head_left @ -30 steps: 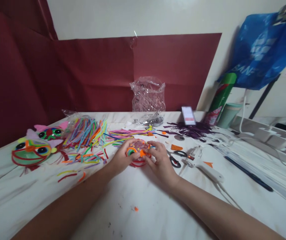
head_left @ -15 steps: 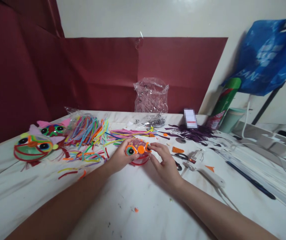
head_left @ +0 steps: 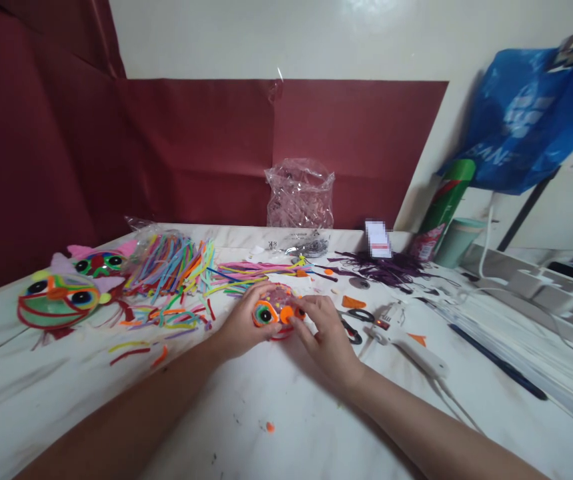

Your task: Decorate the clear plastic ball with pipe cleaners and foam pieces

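A small craft animal face [head_left: 277,295] with a purple, glittery top, orange-rimmed eyes and a red pipe cleaner at its lower edge is between my hands, low over the table. My left hand [head_left: 239,325] wraps round its left side, with the thumb under the green-and-black eye [head_left: 265,315]. From the other side, my right hand [head_left: 335,341] grips it; thumb and fingers press at the orange disc [head_left: 287,315] in the middle and by the far eye, which is partly covered. Black-handled scissors [head_left: 361,315] lie just beyond my right hand.
Two finished-looking craft faces [head_left: 59,300] stand at the left. Bundled pipe cleaners [head_left: 171,263] and loose cut pieces lie nearby. To the right are a white glue gun [head_left: 413,350] with its cord, a dark pen [head_left: 499,363], purple strands [head_left: 391,267] and a power strip [head_left: 526,280].
My right thumb and fingers have moved in over the orange disc and the right eye. The craft face is turned and tilted slightly. The whole view has shifted a little.
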The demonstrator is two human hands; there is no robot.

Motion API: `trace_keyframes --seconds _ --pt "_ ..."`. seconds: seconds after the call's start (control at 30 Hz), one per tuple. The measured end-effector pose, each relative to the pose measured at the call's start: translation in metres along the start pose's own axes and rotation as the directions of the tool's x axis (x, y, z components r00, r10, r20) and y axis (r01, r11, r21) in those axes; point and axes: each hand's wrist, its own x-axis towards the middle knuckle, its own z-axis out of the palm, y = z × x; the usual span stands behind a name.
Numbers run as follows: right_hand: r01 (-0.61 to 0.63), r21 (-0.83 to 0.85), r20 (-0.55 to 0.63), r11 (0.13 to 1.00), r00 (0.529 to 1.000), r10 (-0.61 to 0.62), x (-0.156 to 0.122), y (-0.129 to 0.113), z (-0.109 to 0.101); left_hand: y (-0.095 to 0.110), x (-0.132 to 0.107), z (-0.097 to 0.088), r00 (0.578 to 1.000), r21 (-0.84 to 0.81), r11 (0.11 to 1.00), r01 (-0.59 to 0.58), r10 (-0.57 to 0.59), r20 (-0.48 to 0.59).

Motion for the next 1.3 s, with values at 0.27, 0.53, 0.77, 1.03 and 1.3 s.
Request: trace_keyframes --seconds 0.27,0.53,0.77,1.03,1.3 --pt "0.029 -0.028 0.065 0.999 0.998 -0.027 0.001 -0.004 -0.003 0.007 -0.001 0.001 1.000 0.062 0.998 -0.022 0.021 0.017" --pt "-0.018 -0.029 0.149 0.999 0.989 0.022 0.006 -0.009 -0.008 0.003 -0.002 0.003 0.997 0.118 0.990 -0.072 0.068 0.033" --pt "-0.063 0.031 0.163 0.998 0.985 0.057 0.006 -0.010 -0.010 0.002 -0.003 0.002 0.996 0.137 0.987 -0.086 0.081 0.039" --pt "-0.272 0.238 0.145 0.932 0.959 0.243 0.009 -0.003 -0.018 0.001 -0.005 0.002 0.996 0.163 0.983 -0.082 0.075 0.053" --pt "-0.300 0.181 0.240 0.937 0.937 0.253 0.013 -0.004 -0.019 0.005 -0.006 0.006 0.994 0.175 0.979 -0.106 0.098 0.052"
